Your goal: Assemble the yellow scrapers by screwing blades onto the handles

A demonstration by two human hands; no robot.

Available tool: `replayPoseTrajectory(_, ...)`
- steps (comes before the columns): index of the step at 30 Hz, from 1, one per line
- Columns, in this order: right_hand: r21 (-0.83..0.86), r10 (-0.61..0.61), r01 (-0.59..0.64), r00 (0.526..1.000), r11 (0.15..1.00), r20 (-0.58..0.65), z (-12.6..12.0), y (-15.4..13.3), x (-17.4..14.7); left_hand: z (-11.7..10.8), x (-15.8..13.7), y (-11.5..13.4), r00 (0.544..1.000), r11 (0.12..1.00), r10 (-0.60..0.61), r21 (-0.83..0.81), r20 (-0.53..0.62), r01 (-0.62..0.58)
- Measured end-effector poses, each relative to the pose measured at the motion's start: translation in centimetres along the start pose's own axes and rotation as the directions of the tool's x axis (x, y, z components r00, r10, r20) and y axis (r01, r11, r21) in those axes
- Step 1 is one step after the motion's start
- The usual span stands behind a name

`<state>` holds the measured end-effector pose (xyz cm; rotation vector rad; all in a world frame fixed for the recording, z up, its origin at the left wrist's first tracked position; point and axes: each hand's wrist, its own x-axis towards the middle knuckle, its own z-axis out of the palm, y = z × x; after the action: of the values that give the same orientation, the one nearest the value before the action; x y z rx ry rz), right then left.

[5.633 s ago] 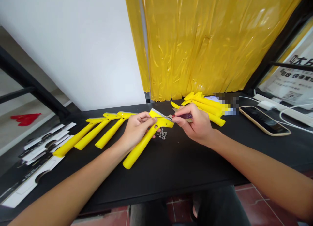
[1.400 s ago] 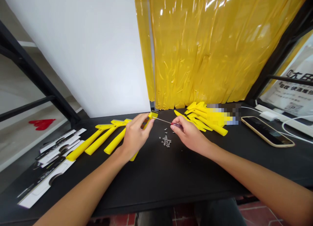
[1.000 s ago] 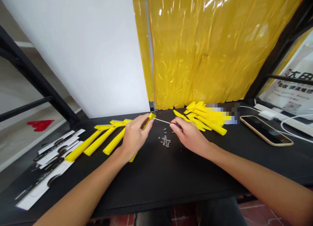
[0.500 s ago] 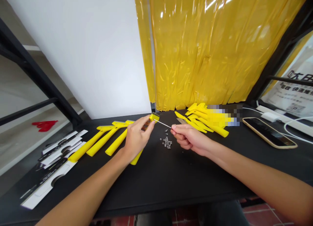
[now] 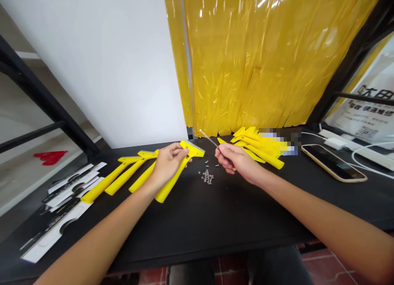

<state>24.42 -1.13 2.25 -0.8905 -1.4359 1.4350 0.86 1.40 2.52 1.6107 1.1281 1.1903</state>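
My left hand point(image 5: 169, 162) is closed round the neck of a yellow scraper point(image 5: 194, 150). The scraper's wide head, with a metal strip along its edge, faces away, and its handle slants down toward me. In my right hand point(image 5: 236, 159), a thin metal rod point(image 5: 208, 139) is pinched between thumb and fingers. Its tip points up and left, apart from the scraper. Below and between the hands lies a small heap of nuts and screws point(image 5: 207, 177), with a few loose screws beside it.
More yellow scrapers point(image 5: 116, 180) lie in a row at left, near white-and-black cardboard sleeves point(image 5: 57, 231). A pile of yellow scraper parts point(image 5: 261, 150) is at back right. A phone point(image 5: 334, 162), white cables and a power strip point(image 5: 353, 146) are farther right. Yellow plastic curtain point(image 5: 246, 71) hangs behind.
My left hand has turned the scraper so its head now shows broad side up. The rod's tip has come away from the scraper and tilts upward.
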Motion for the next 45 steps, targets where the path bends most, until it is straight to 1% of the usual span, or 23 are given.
replayPoseTrajectory(2,-0.018,-0.025,0.023,0.993,1.000,-0.118,-0.3,0.0,0.3,0.0,-0.1,0.7,0.990,0.985,-0.128,-0.106,0.067,0.134)
replayPoseTrajectory(4,-0.119,0.002,-0.022,0.986,0.993,-0.166,-0.6,0.2,0.4,0.1,-0.5,1.5,0.977,0.971,-0.172,-0.146,0.124,0.189)
replayPoseTrajectory(6,-0.240,0.038,-0.065,0.993,0.969,-0.115,-0.6,0.4,0.4,0.2,-0.9,2.1,0.971,0.971,-0.165,-0.143,0.173,0.190)
replayPoseTrajectory(9,-0.344,0.043,-0.048,0.999,0.938,-0.022,-0.4,0.7,0.2,0.5,-1.2,2.5,0.962,0.987,-0.123,-0.068,0.244,0.144)
replayPoseTrajectory(11,-0.336,0.025,-0.030,1.000,0.941,-0.018,-0.2,0.9,0.1,0.8,-1.4,2.3,0.957,0.993,-0.112,0.052,0.267,0.102)
replayPoseTrajectory(12,-0.307,0.022,-0.029,0.999,0.951,-0.026,0.0,1.0,0.1,1.0,-1.5,2.1,0.967,0.987,-0.088,0.149,0.240,0.053)
replayPoseTrajectory(13,-0.268,0.024,-0.033,0.999,0.963,-0.035,0.0,1.0,0.1,1.2,-1.6,1.8,0.982,0.962,-0.031,0.271,0.185,-0.021)
replayPoseTrajectory(14,-0.225,0.029,-0.038,0.999,0.974,-0.043,0.1,1.1,0.1,1.3,-1.8,1.5,0.990,0.905,0.071,0.410,0.120,-0.114)
replayPoseTrajectory(15,-0.186,0.032,-0.041,0.998,0.982,-0.053,0.1,1.2,0.1,1.4,-2.0,1.3,0.974,0.811,0.215,0.544,0.067,-0.216)
replayPoseTrajectory(16,-0.158,0.031,-0.041,0.997,0.987,-0.064,0.0,1.2,0.2,1.5,-2.2,1.1,0.925,0.692,0.378,0.650,0.042,-0.312)
replayPoseTrajectory(18,-0.133,0.025,-0.037,0.996,0.990,-0.090,-0.2,1.3,0.3,1.5,-2.6,1.0,0.766,0.459,0.638,0.758,0.083,-0.464)
replayPoseTrajectory(19,-0.127,0.023,-0.036,0.994,0.991,-0.102,-0.3,1.3,0.4,1.5,-2.7,1.0,0.691,0.367,0.712,0.771,0.126,-0.520)
replayPoseTrajectory(20,-0.123,0.024,-0.037,0.994,0.992,-0.110,-0.4,1.2,0.4,1.5,-2.8,1.1,0.634,0.292,0.753,0.774,0.176,-0.562)
replayPoseTrajectory(21,-0.119,0.026,-0.039,0.994,0.992,-0.109,-0.5,1.2,0.4,1.5,-2.8,1.3,0.603,0.231,0.764,0.776,0.229,-0.587)
replayPoseTrajectory(23,-0.103,0.027,-0.036,0.995,0.994,-0.092,-0.4,1.2,0.4,1.5,-2.8,1.5,0.602,0.140,0.724,0.783,0.336,-0.606)
replayPoseTrajectory(26,-0.068,0.035,-0.038,0.998,0.997,-0.048,0.1,1.3,0.1,1.6,-2.6,1.3,0.642,0.056,0.617,0.789,0.454,-0.612)
replayPoseTrajectory(30,-0.017,0.092,-0.092,0.996,0.996,-0.015,0.5,1.6,0.3,1.5,-2.5,0.5,0.669,0.021,0.558,0.798,0.491,-0.603)
replayPoseTrajectory(33,-0.140,0.107,-0.125,0.986,0.982,-0.127,-0.7,2.0,1.0,1.3,-2.3,0.2,0.673,-0.017,0.541,0.807,0.504,-0.591)
replayPoseTrajectory(34,-0.250,0.075,-0.118,0.982,0.961,-0.174,-1.3,2.2,1.2,1.1,-2.2,0.1,0.675,-0.026,0.538,0.811,0.504,-0.585)
replayPoseTrajectory(36,-0.490,-0.016,-0.059,0.989,0.870,-0.146,-2.5,2.4,1.6,0.9,-2.0,0.1,0.680,-0.030,0.538,0.817,0.498,-0.575)
replayPoseTrajectory(38,-0.656,-0.082,0.007,0.993,0.754,-0.084,-3.4,2.5,1.8,0.7,-1.8,-0.1,0.672,-0.028,0.541,0.810,0.505,-0.586)
replayPoseTrajectory(41,-0.773,-0.121,0.069,0.993,0.631,-0.011,-3.8,2.8,1.9,0.5,-1.6,-0.5,0.646,-0.018,0.552,0.782,0.527,-0.623)
replayPoseTrajectory(45,-0.814,-0.095,0.069,0.995,0.577,0.017,-3.6,3.3,1.9,0.4,-1.6,-0.8,0.603,-0.003,0.590,0.748,0.538,-0.664)
